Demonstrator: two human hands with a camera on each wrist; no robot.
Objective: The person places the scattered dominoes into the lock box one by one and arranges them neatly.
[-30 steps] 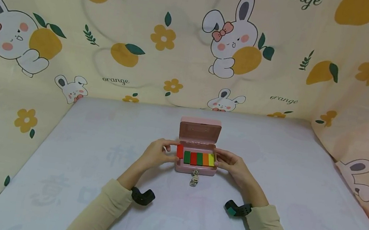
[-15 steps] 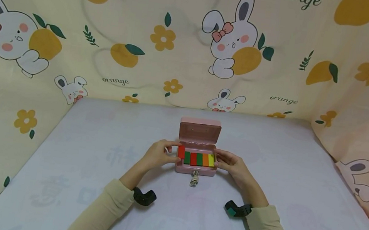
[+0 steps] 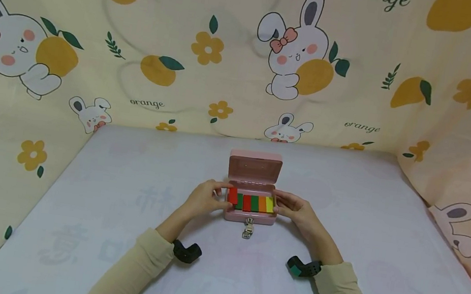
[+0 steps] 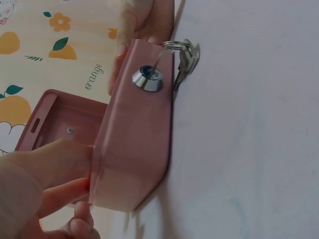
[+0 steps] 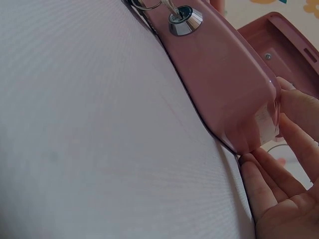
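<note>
A small pink metal lockbox (image 3: 237,217) stands on the table with its lid (image 3: 255,169) raised. Inside lie several flat coloured blocks in a row: green, red (image 3: 247,203), green, orange and yellow. My left hand (image 3: 202,198) pinches another red block (image 3: 233,196) between thumb and fingers at the box's left end, slightly tilted over the row. On the opposite side my right hand (image 3: 298,212) grips the right end wall; in the right wrist view its fingers (image 5: 269,174) touch the outer side. In the left wrist view, the box wall hides the blocks.
A lock (image 4: 149,78) with a key and metal key ring charm (image 4: 185,59) sticks out of the box front. The white tabletop (image 3: 113,260) meets a printed cloth (image 3: 226,81) at the back and sides.
My left hand has moved slightly right, carrying the red block from the box's left edge inward over the row. My right hand has stayed in place.
</note>
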